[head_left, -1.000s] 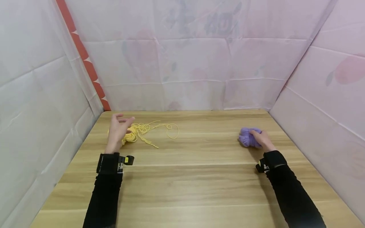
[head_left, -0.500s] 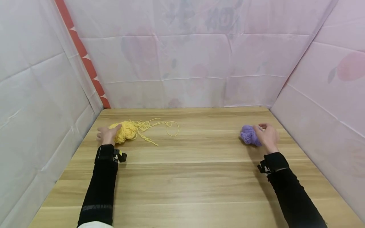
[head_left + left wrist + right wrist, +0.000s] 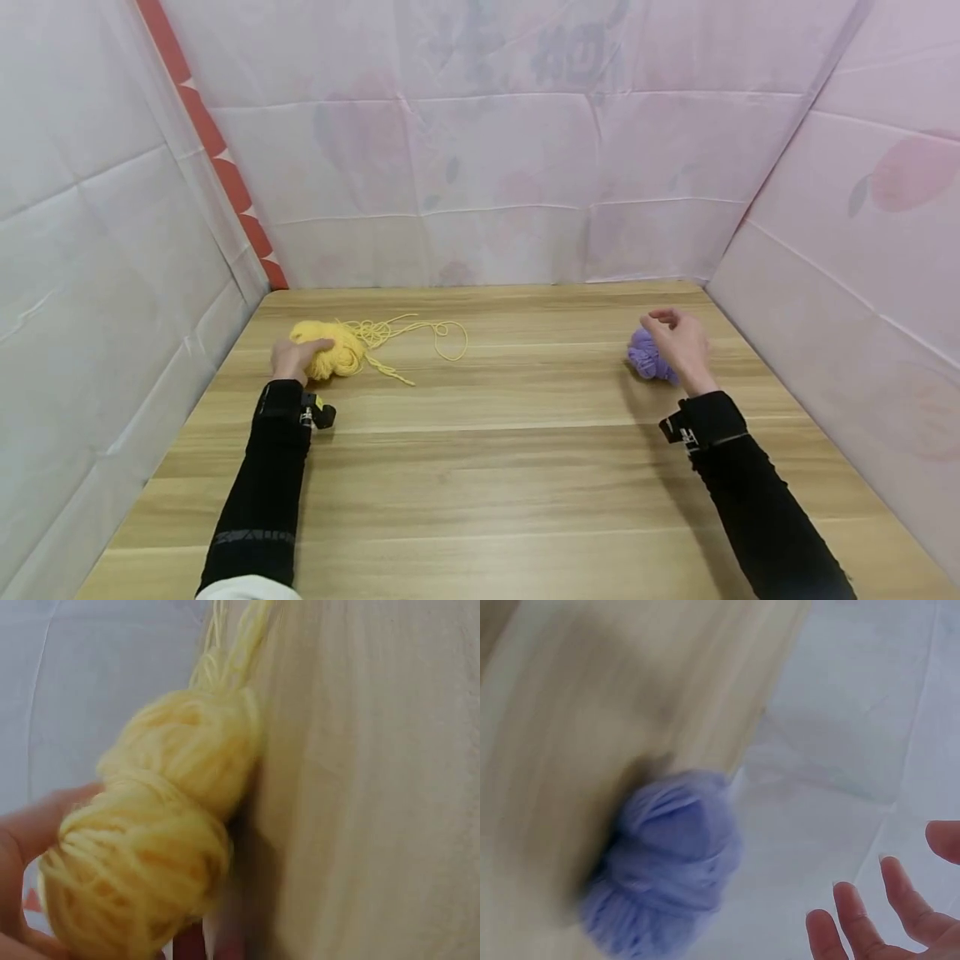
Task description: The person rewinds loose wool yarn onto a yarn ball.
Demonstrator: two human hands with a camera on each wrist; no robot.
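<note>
A bundle of yellow yarn (image 3: 337,354) lies at the table's left, pinched in at its middle in the left wrist view. My left hand (image 3: 292,358) grips its near left end, thumb across the top and other fingers mostly hidden around it. Loose yellow strands (image 3: 442,333) trail off to the right. At the right side sits a purple yarn ball (image 3: 648,357), partly covered by my right hand (image 3: 681,346) in the head view. Seen from the right wrist, the purple yarn (image 3: 667,862) is apart from the spread, slightly bent fingers (image 3: 855,919), which hold nothing.
Both balls rest on a wood-grain table (image 3: 480,475). White-pink patterned sheets stand as a back wall (image 3: 495,167), a left wall (image 3: 105,275) and a right wall (image 3: 862,250) around it. A red strip (image 3: 210,142) runs down the back left corner.
The left hand came down from above the yellow yarn to its left side, then closed on it. My right hand let go of the purple ball and rose off it.
</note>
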